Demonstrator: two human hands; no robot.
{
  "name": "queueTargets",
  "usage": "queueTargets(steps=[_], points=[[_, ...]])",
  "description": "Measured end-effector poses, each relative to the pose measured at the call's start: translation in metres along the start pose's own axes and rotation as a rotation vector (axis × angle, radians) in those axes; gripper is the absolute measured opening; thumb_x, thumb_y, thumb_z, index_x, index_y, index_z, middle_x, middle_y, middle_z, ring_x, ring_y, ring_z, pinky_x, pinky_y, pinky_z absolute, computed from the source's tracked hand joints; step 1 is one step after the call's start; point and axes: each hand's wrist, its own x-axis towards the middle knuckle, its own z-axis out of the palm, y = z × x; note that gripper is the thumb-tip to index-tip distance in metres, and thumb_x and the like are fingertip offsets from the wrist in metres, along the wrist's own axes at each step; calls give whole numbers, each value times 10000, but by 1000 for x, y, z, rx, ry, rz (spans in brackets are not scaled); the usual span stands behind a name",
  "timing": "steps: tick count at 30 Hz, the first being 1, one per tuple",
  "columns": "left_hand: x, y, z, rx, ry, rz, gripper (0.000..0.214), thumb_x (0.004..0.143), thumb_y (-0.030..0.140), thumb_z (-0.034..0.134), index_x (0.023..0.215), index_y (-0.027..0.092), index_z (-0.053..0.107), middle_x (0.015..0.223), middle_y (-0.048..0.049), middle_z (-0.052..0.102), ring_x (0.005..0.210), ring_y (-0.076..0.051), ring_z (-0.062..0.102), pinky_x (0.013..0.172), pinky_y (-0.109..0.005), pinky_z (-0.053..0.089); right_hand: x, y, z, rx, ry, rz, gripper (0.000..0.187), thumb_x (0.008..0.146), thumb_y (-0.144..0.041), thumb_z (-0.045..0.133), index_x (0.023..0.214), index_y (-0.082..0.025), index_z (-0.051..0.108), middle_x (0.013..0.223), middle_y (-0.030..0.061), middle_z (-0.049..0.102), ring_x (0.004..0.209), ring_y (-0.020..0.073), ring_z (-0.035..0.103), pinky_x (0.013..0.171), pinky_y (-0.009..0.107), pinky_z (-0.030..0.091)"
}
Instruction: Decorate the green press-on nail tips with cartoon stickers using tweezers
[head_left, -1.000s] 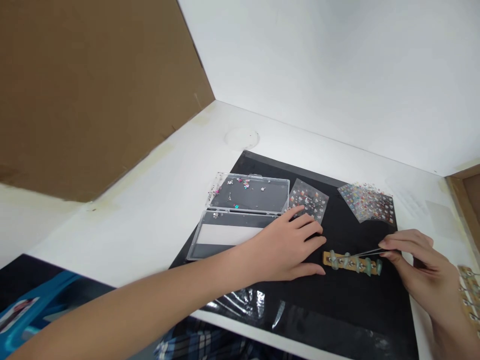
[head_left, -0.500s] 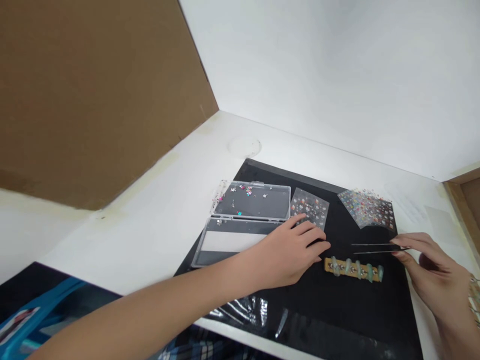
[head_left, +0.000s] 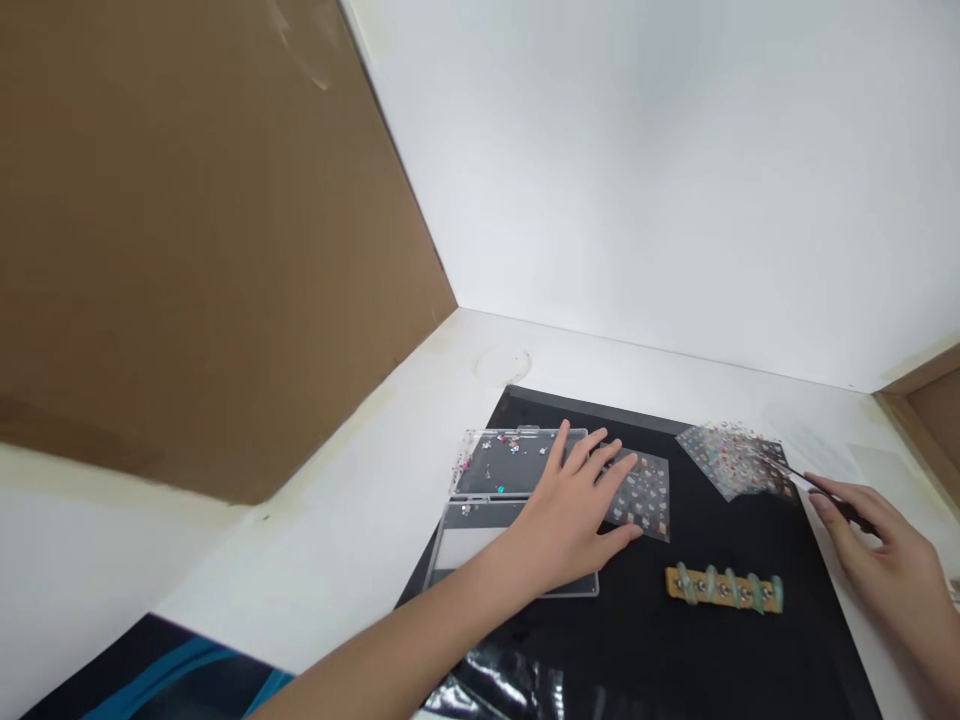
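Observation:
My left hand [head_left: 571, 505] lies with fingers spread, over the right side of an open clear plastic case [head_left: 581, 594] and onto a sticker sheet [head_left: 651, 500]. Small colourful gems sit in the case's upper half. At the right, my right hand [head_left: 877, 550] grips dark tweezers [head_left: 819, 486] whose tips reach over a sheet [head_left: 709, 462] strewn with tiny gems. Whether the tips hold a gem, I cannot tell. Between and below the hands lies a wooden strip [head_left: 750, 592] bearing several pale green, translucent nail tips.
Under these things is a black mat [head_left: 637, 650], glossy at its near edge, on a white table [head_left: 360, 480]. A brown panel [head_left: 225, 250] stands at the left and a white wall [head_left: 637, 200] at the back. A blue-and-black printed sheet [head_left: 165, 675] lies at lower left.
My right hand has brought the tweezers up to the gem-strewn sheet. My left fingers have spread and shifted up onto the case and sticker sheet. The view has tilted upward.

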Motion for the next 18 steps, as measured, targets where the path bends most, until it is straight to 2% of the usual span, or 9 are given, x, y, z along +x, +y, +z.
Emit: queueTargets(steps=[2, 6, 8, 11, 13, 14, 16, 18], points=[[-2, -1, 4, -46, -46, -29, 787, 1058, 609, 731, 1609, 98, 499, 1579, -161, 627, 1580, -422, 478, 1341, -828, 217, 0, 7, 4, 2, -13, 6, 407, 986, -647, 691, 1085, -287, 853, 1043, 41, 843, 872, 232, 782, 607, 326, 558], [-2, -1, 8, -108, -66, -61, 755, 1056, 533, 766, 1611, 110, 478, 1499, -132, 686, 1538, -392, 526, 1355, -804, 207, -3, 16, 14, 3, -25, 34, 499, 965, -726, 661, 1059, -273, 847, 1042, 65, 842, 917, 261, 785, 750, 382, 601], [0, -1, 10, -94, -34, -53, 710, 1066, 475, 768, 1611, 138, 460, 1491, -124, 692, 1492, -360, 577, 1352, -766, 263, -4, 17, 17, -16, -23, 63, 579, 949, -804, 620, 1036, -279, 847, 1025, 81, 836, 930, 294, 770, 806, 440, 591], [3, 2, 12, -78, 93, -13, 705, 1040, 416, 813, 1593, 188, 439, 1449, -97, 711, 1362, -306, 668, 1314, -671, 385, -5, 11, 18, -66, 27, 110, 667, 929, -878, 579, 1050, -279, 848, 1081, 128, 819, 1016, 366, 724, 968, 586, 533], [5, 6, 11, -94, 201, 10, 687, 1043, 438, 809, 1576, 209, 441, 1388, -65, 729, 1286, -276, 702, 1278, -605, 434, -6, -3, 17, -68, 74, 123, 675, 953, -864, 559, 1093, -263, 834, 1141, 158, 795, 1089, 390, 698, 1053, 646, 487], [7, 7, 10, -108, 254, 17, 644, 1074, 491, 762, 1565, 212, 451, 1365, -54, 734, 1259, -262, 711, 1264, -573, 443, -6, -13, 16, -50, 84, 121, 653, 980, -831, 554, 1132, -255, 820, 1144, 160, 787, 1094, 379, 699, 1063, 634, 497], [10, 10, 7, -130, 348, 25, 593, 1145, 643, 568, 1540, 209, 481, 1342, -45, 741, 1239, -235, 716, 1247, -510, 439, -7, -40, 16, 21, 55, 102, 572, 1051, -727, 535, 1257, -251, 777, 1103, 132, 788, 1019, 313, 729, 998, 531, 572], [13, 12, 5, -143, 425, 30, 669, 1148, 754, 409, 1517, 206, 509, 1328, -43, 746, 1230, -214, 714, 1239, -457, 424, -5, -74, 20, 116, -35, 61, 553, 1089, -638, 554, 1498, -281, 662, 1065, 74, 805, 886, 240, 749, 874, 420, 629]])
